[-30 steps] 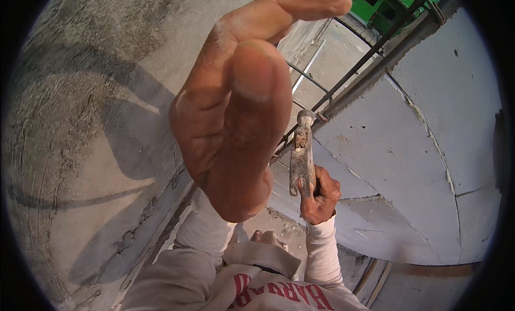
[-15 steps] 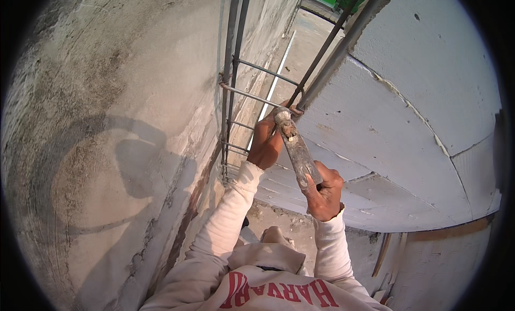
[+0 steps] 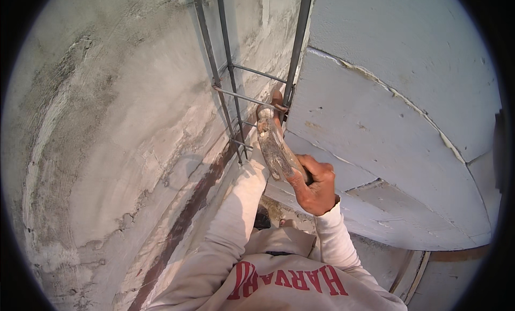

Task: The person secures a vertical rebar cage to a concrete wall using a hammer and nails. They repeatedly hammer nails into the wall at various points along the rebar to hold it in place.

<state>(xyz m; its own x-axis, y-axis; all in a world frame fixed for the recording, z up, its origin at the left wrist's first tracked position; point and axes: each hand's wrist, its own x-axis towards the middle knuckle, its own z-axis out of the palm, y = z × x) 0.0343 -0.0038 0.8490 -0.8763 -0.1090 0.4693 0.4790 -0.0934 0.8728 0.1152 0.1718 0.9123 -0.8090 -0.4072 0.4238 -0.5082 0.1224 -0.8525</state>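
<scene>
In front of the chest, a worn hammer is held by the right hand. The fingers of that hand are curled tight around its near end. The round face of the hammer is pointed away from the chest, close to where a thin metal crosspiece meets a thick dark bar. Whether the metal is touched by the hammer cannot be told. The left hand is mostly hidden behind the hammer, and only a bit of it is seen by that same corner. How far its fingers are opened, and what is held in them, cannot be told. Two more dark bars are joined to the thick one by crosspieces, like a ladder. On the left, a rough grey wall is marked with cracks and stains. On the right, a smooth pale wall is made of big blocks, with bumpy lines between them. Down low, a bit of dusty floor can be seen, and thin strips of wood are seen at the lower right.
</scene>
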